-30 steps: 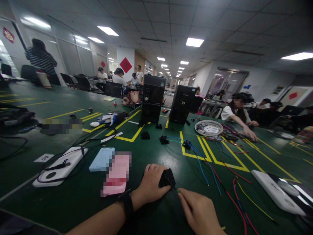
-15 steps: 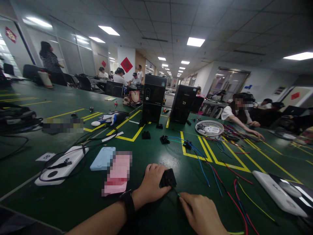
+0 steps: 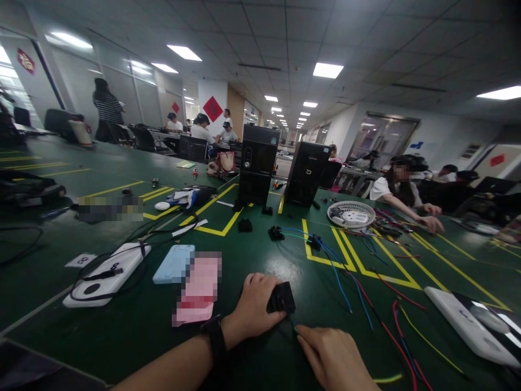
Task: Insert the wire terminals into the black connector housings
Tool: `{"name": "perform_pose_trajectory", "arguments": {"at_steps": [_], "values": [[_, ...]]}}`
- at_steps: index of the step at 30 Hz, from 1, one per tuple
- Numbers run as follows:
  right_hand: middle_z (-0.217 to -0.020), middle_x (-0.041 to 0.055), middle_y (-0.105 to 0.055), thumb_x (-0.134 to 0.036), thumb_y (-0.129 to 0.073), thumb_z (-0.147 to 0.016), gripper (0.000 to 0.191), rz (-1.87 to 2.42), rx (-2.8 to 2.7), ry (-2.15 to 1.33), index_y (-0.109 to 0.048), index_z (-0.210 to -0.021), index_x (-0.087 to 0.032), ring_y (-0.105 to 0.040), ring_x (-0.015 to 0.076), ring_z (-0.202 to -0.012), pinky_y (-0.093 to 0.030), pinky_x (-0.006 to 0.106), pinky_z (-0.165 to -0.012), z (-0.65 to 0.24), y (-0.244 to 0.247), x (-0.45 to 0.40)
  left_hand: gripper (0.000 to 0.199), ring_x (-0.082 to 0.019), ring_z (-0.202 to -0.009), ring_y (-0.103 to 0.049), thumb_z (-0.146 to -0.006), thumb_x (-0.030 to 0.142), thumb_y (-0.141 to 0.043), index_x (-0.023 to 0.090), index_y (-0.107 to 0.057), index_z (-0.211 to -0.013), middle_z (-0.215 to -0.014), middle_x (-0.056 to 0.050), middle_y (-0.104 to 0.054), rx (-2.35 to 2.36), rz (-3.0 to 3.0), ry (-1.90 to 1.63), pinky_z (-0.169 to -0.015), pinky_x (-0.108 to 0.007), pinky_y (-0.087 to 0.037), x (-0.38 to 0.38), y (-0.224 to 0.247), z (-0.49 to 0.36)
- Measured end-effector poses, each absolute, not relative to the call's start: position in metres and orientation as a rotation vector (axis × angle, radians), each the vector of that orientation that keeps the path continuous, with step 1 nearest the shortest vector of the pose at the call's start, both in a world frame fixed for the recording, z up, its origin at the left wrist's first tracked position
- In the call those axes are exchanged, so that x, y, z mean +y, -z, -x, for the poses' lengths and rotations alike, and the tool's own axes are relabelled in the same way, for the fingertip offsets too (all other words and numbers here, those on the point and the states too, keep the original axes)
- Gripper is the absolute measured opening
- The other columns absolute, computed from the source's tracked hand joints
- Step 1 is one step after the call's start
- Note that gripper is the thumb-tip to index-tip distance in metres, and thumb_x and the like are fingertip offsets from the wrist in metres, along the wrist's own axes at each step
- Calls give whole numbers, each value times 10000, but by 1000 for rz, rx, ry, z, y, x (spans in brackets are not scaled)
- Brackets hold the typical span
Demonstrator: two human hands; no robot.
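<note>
My left hand [image 3: 254, 304], with a dark band on its wrist, is closed around a small black terminal block [image 3: 287, 297] resting low over the table. Just below and right of it, my right hand [image 3: 331, 347] pinches a thin screwdriver [image 3: 296, 329]. A bit of green shows at the fingertips, and a dark, blurred shaft points toward the block; whether its tip touches cannot be made out. Most of its handle is hidden in the hand. Farther off lie more black blocks [image 3: 245, 225], one of them [image 3: 276, 233] joined to blue and green wires.
Loose red wires [image 3: 393, 336] and a yellow wire [image 3: 431, 339] lie to the right. At left are a pink pouch [image 3: 199, 288], a light-blue case [image 3: 174, 264] and a white device [image 3: 108, 277]. Two black computer towers [image 3: 257, 165] stand behind. A co-worker [image 3: 401, 187] reaches over the table at right.
The screwdriver shaft, earlier against the block's face, has come down a little with my right hand. The block's face is more exposed. The co-worker's hands have moved slightly.
</note>
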State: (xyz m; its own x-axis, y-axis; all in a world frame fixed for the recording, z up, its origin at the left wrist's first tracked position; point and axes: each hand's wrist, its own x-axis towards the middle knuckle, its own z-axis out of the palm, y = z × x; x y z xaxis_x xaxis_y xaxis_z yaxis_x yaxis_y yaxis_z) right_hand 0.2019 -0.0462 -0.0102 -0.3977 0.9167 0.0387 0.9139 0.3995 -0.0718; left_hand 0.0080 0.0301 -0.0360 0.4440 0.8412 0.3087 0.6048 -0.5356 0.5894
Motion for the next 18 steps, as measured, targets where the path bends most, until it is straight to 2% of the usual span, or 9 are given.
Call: {"name": "perform_pose_trajectory", "arguments": {"at_steps": [5, 10, 15, 18], "values": [[-913, 14, -751, -187, -406, -924, 281, 1448, -2337, 7, -650, -1048, -247, -716, 197, -771, -476, 274, -662, -208, 20, -46, 458, -263, -1049, -483, -683, 318, -720, 261, -543, -1102, -1092, -15, -600, 1225, -2304, -819, -961, -417, -292, 30, 36, -8], [-775, 18, -730, -154, -396, -925, 326, 1187, -2477, 31, -614, -1166, -180, -693, 188, -656, -452, 274, -592, -204, 27, -47, 473, -259, -1047, -486, -674, 306, -724, 264, -539, -1107, -1092, -11, -601, 1218, -2309, -827, -951, -404, -303, 32, 37, -7], [-710, -7, -716, -177, -449, -914, 308, 1473, -2561, -39, -630, -1151, -257, -700, 193, -641, -432, 260, -541, -205, 17, -46, 467, -257, -1035, -491, -680, 335, -721, 251, -540, -1103, -1076, -20, -596, 1234, -2309, -826, -944, -398, -312, 32, 38, -6], [-822, 15, -747, -181, -431, -917, 316, 1529, -2425, 14, -645, -1135, -262, -714, 200, -708, -463, 264, -585, -209, 14, -45, 453, -265, -1041, -489, -698, 346, -707, 242, -540, -1106, -1084, -32, -593, 1246, -2310, -817, -954, -409, -307, 32, 38, -6]]}}
